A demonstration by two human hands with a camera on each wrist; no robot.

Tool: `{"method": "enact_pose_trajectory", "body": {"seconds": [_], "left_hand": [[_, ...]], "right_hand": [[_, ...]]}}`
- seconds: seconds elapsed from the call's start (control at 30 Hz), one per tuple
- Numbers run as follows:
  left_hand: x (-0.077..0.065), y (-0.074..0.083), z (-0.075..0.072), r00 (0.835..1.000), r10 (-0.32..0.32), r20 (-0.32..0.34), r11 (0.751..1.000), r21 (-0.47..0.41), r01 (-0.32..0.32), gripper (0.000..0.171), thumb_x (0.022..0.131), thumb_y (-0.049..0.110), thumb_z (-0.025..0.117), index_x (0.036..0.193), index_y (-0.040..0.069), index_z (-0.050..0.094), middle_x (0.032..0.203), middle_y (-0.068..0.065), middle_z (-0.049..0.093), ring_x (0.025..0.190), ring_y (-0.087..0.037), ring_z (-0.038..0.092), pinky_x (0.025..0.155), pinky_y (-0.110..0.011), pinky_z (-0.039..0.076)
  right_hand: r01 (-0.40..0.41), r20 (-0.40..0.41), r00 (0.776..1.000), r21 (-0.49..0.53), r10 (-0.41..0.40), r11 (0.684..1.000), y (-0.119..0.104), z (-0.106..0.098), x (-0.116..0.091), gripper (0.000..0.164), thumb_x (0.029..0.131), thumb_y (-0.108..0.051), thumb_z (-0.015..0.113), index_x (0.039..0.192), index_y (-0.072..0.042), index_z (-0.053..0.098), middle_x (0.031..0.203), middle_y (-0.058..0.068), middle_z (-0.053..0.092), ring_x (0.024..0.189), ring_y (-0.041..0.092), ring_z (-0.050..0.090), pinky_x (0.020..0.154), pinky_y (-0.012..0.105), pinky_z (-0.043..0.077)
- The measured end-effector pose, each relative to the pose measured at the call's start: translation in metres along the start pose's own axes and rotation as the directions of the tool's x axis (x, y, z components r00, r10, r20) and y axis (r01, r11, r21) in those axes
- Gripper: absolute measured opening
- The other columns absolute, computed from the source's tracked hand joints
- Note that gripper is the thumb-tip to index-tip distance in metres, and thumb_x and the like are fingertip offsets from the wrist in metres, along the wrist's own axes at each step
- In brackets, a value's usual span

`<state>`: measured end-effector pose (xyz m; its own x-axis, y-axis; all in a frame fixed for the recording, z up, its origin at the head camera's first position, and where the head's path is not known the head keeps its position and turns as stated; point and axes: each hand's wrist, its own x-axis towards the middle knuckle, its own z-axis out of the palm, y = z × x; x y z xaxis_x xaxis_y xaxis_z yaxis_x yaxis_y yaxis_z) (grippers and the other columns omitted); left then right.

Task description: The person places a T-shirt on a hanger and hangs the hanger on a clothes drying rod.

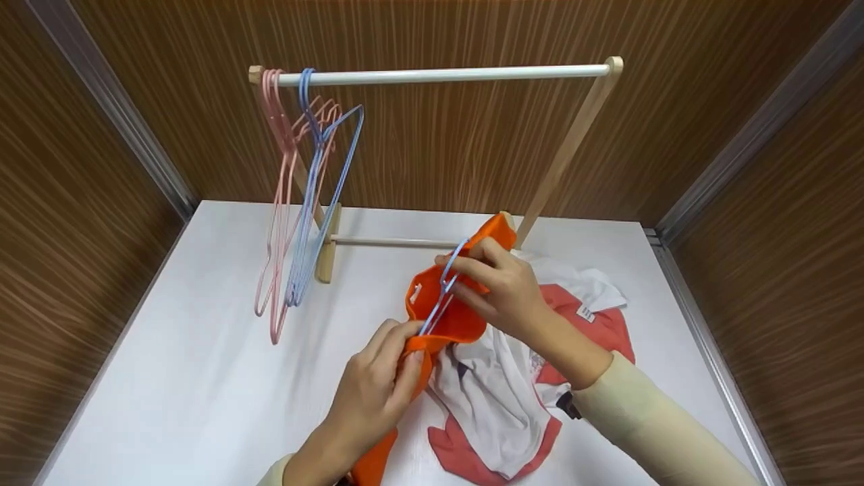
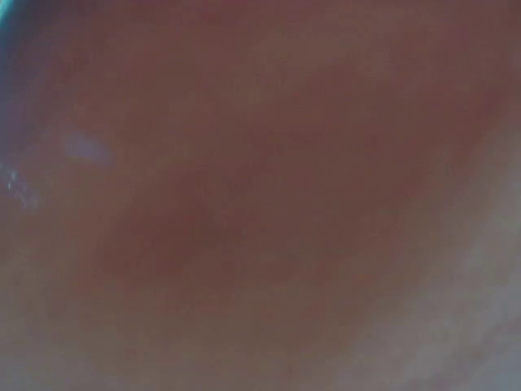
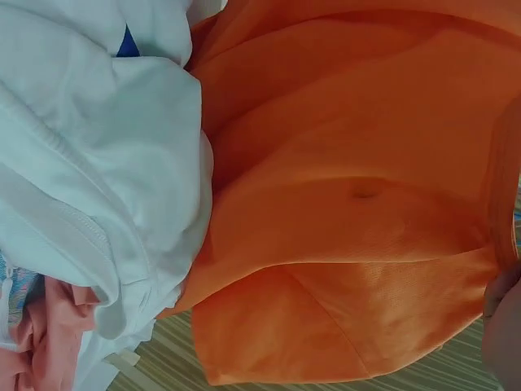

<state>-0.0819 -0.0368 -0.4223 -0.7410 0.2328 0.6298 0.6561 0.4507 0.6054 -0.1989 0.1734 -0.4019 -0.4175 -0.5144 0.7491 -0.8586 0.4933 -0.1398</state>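
An orange shirt (image 1: 466, 320) hangs between the two hands, its neck opening facing up and a small white label inside. Through that opening runs a light blue hanger (image 1: 432, 317), hook upward. My left hand (image 1: 378, 378) grips the shirt's neck edge, thumb outside and fingers beside the hanger. With its fingers, my right hand (image 1: 503, 287) holds the hanger near the hook, close to the far side of the neck. The right wrist view shows the orange cloth (image 3: 350, 147) spread wide, with a finger at its right edge. The left wrist view is blurred reddish brown.
White and red garments (image 1: 499, 405) lie heaped on the white table (image 1: 169, 378) at the right. Behind stands a wooden rack with a white rail (image 1: 445, 75). Pink hangers (image 1: 280, 202) and blue hangers (image 1: 314, 202) hang at its left end. Wood-grain panels enclose the table.
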Motion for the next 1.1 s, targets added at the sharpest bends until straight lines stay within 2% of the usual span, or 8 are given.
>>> {"method": "enact_pose_trajectory", "body": {"seconds": [0.13,0.3,0.43,0.67,0.83,0.93,1.03,1.1], "left_hand": [[-0.001,0.0,-0.001,0.999,-0.029,0.013,0.999,-0.028,0.03,0.036,0.091,0.015,0.053,0.126,0.011,0.051,0.095,0.009,0.05,0.066,-0.001,0.046,0.054,-0.009,0.04],[-0.004,0.0,-0.004,0.994,-0.1,0.043,0.991,-0.09,0.103,0.051,0.088,0.02,0.058,0.137,0.015,0.042,0.098,0.011,0.05,0.076,-0.003,0.051,0.062,-0.015,0.047],[-0.01,0.001,-0.006,0.99,-0.126,0.063,0.988,-0.082,0.131,0.055,0.087,0.022,0.06,0.138,0.022,0.04,0.096,0.012,0.049,0.077,-0.003,0.051,0.063,-0.016,0.047],[-0.018,0.006,-0.011,0.984,-0.127,0.126,0.99,-0.049,0.134,0.053,0.088,0.022,0.061,0.137,0.014,0.042,0.104,0.011,0.05,0.076,-0.003,0.05,0.063,-0.014,0.046],[-0.023,0.01,-0.016,0.977,-0.113,0.183,0.993,-0.017,0.118,0.058,0.087,0.016,0.06,0.141,0.014,0.036,0.111,0.005,0.048,0.078,-0.006,0.053,0.068,-0.016,0.048],[-0.024,0.012,-0.018,0.97,-0.093,0.223,0.996,0.014,0.093,0.063,0.087,0.014,0.06,0.143,0.014,0.031,0.11,0.003,0.047,0.074,-0.007,0.051,0.066,-0.017,0.047],[-0.025,0.014,-0.02,0.961,-0.1,0.258,0.995,0.052,0.09,0.065,0.088,0.021,0.059,0.145,0.019,0.028,0.107,0.005,0.046,0.067,-0.006,0.047,0.059,-0.017,0.044],[-0.024,0.017,-0.021,0.954,-0.132,0.27,0.991,0.07,0.117,0.064,0.088,0.032,0.059,0.144,0.024,0.028,0.106,0.009,0.045,0.065,-0.005,0.045,0.056,-0.017,0.041]], "right_hand": [[-0.037,-0.022,0.999,-0.029,0.037,0.999,0.003,0.002,0.002,0.005,0.085,-0.019,0.064,0.089,-0.019,0.068,0.082,0.002,0.048,0.063,0.01,0.046,0.054,0.025,0.045],[-0.099,-0.066,0.993,0.017,0.1,0.995,0.012,0.001,0.004,0.007,0.087,-0.021,0.062,0.087,-0.015,0.066,0.083,0.003,0.049,0.067,0.011,0.047,0.055,0.024,0.044],[-0.129,-0.098,0.986,0.08,0.137,0.988,0.018,-0.001,0.007,0.004,0.083,-0.016,0.067,0.086,-0.013,0.068,0.082,0.003,0.049,0.069,0.01,0.045,0.056,0.02,0.039],[-0.16,-0.099,0.98,0.112,0.171,0.981,0.021,-0.001,0.007,0.006,0.081,-0.011,0.069,0.087,-0.011,0.069,0.081,0.004,0.047,0.068,0.008,0.043,0.055,0.018,0.037],[-0.172,-0.101,0.978,0.105,0.182,0.98,0.021,-0.004,0.008,0.007,0.082,-0.01,0.067,0.088,-0.013,0.07,0.08,0.003,0.049,0.067,0.009,0.044,0.056,0.018,0.035],[-0.169,-0.099,0.979,0.105,0.179,0.98,0.021,-0.006,0.008,0.011,0.083,-0.007,0.065,0.09,-0.013,0.071,0.084,0.001,0.053,0.069,0.006,0.045,0.057,0.017,0.036],[-0.169,-0.086,0.98,0.099,0.178,0.981,0.02,-0.007,0.008,0.013,0.083,-0.006,0.064,0.092,-0.012,0.071,0.087,0.001,0.055,0.07,0.005,0.046,0.057,0.016,0.038],[-0.175,-0.082,0.98,0.094,0.183,0.98,0.02,-0.007,0.007,0.012,0.084,-0.007,0.064,0.092,-0.012,0.071,0.086,0.002,0.055,0.07,0.006,0.046,0.057,0.017,0.039]]}}
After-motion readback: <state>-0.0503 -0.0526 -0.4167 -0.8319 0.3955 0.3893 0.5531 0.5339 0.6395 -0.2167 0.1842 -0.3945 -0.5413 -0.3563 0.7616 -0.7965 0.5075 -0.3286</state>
